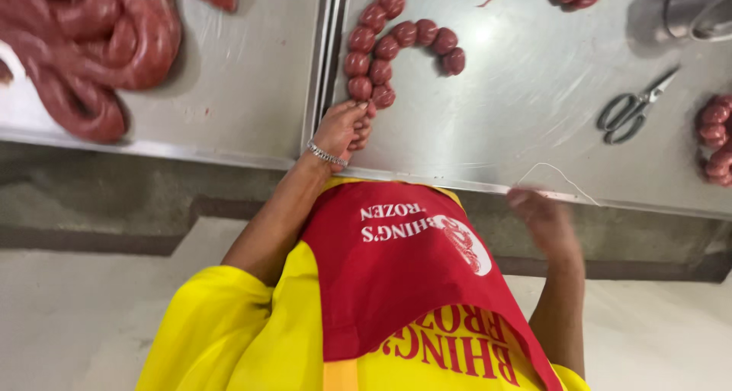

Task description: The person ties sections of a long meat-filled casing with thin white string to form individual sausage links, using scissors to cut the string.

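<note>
Left hand: my left hand (pixel 343 128) is clenched on the near end of the sausage link chain (pixel 381 51), fingers curled round the last link right at the bench's front edge.
Right hand: my right hand (pixel 545 219) is blurred, just below the front edge of the bench (pixel 488 124); I cannot tell whether it is closed or released.
String: a thin white string (pixel 560 173) loops on the bench just above my right hand; whether the hand touches it cannot be told.
Chain position: it lies on the steel bench, just right of the seam that joins this bench to the next one.
Chain axis: from my left hand the links run straight away from me in a doubled row, then one strand arcs over to the right.
Direction from the hands: the chain is directly ahead of the left hand and in its grip; from the right hand it lies ahead and well off to the left.
Nearer hand: the left, in contact; the right is well apart from it.
Scissors: the scissors (pixel 633 112) lie ahead and to the right of my right hand, nearer to it than to the left.
Unlinked sausage: a thick sausage coil (pixel 91 55) sits on the adjoining bench, far left, touched by neither hand.
Other links: a short link bundle (pixel 717 139) lies at the right edge, beyond the scissors.
</note>
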